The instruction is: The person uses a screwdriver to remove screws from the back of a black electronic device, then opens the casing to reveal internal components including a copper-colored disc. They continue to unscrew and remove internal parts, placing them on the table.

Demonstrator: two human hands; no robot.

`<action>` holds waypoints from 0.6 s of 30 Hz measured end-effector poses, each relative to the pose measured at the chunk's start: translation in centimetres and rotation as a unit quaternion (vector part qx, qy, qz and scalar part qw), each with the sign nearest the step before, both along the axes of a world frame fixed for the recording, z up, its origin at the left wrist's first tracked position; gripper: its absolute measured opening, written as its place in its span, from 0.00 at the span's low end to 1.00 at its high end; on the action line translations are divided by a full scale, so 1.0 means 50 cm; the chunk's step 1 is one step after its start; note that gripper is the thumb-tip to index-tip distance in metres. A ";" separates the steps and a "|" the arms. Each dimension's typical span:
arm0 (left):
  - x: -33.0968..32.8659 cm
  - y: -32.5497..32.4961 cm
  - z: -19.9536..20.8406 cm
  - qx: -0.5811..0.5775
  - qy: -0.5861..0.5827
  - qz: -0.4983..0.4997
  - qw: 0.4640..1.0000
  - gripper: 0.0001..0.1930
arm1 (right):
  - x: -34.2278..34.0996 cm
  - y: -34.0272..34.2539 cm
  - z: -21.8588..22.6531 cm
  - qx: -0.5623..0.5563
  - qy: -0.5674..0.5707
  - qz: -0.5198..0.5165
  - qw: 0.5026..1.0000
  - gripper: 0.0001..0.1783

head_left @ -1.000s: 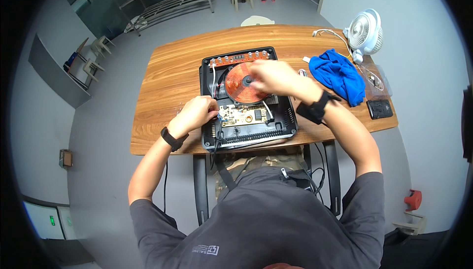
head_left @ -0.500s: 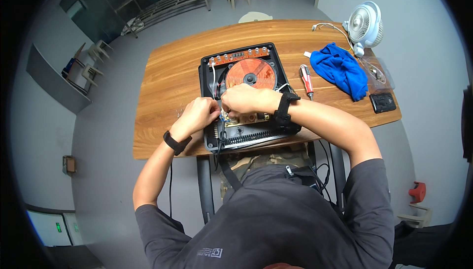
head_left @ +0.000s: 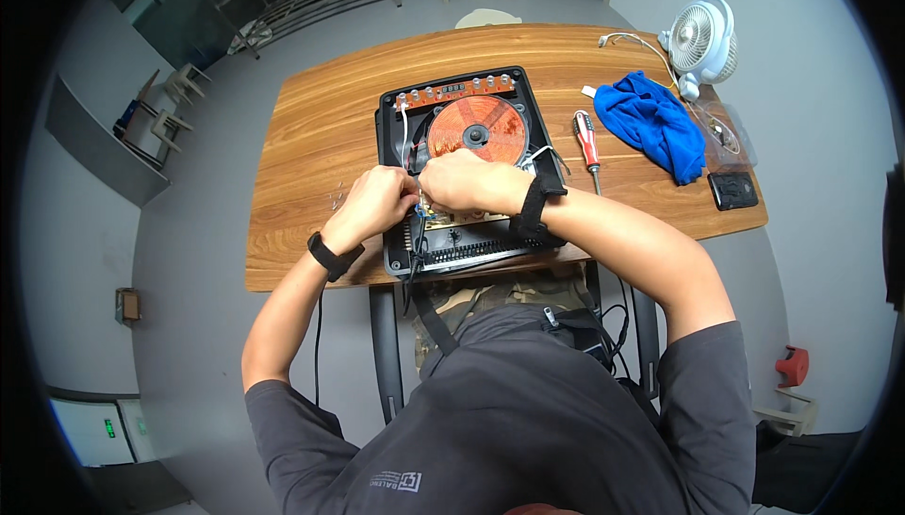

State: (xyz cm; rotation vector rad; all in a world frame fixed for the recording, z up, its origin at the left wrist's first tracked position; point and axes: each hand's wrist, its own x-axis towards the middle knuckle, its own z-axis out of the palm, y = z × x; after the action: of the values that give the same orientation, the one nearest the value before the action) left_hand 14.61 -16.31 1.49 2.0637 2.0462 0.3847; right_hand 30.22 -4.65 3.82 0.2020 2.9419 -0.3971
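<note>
An opened induction cooker with a black plastic casing [head_left: 454,264] lies on the table in front of me. Its round copper coil [head_left: 449,128] sits in the middle, below an orange control board [head_left: 436,94] with a row of round buttons. A white wire [head_left: 405,128] runs from that board down towards my fingers. My left hand [head_left: 375,202] is closed at the casing's left side. Against its fingertips, my right hand [head_left: 466,181] is closed too, above the circuit board [head_left: 464,222] and small blue and yellow parts. Whatever the fingertips pinch is hidden.
Right of the cooker lies a red-and-white-handled screwdriver [head_left: 586,142]. Farther right are a blue cloth [head_left: 650,124], a small white fan [head_left: 698,39] with its cable, a clear plastic box and a black flat case [head_left: 732,191]. Small screws or clips [head_left: 337,196] lie left of the cooker.
The whole view has shifted slightly, so the table and cooker sit a little higher. Both hands stay pinched together at the same spot, with only small finger movement.
</note>
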 end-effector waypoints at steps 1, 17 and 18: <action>-0.003 -0.001 -0.004 0.009 0.003 -0.011 1.000 0.05 | 0.000 -0.003 0.007 0.001 -0.010 0.000 1.000 0.12; 0.005 0.006 0.006 0.040 -0.025 -0.044 0.998 0.06 | -0.011 -0.004 -0.027 0.050 0.014 0.001 0.999 0.13; 0.009 0.005 0.017 0.046 -0.038 -0.056 0.997 0.06 | -0.009 -0.005 -0.024 0.046 0.011 -0.002 0.999 0.13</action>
State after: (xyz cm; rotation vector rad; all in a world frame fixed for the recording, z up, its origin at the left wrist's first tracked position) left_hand 15.04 -16.07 2.34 2.1695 1.8936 0.5384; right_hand 29.77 -4.89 2.65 0.2158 2.9847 -0.2649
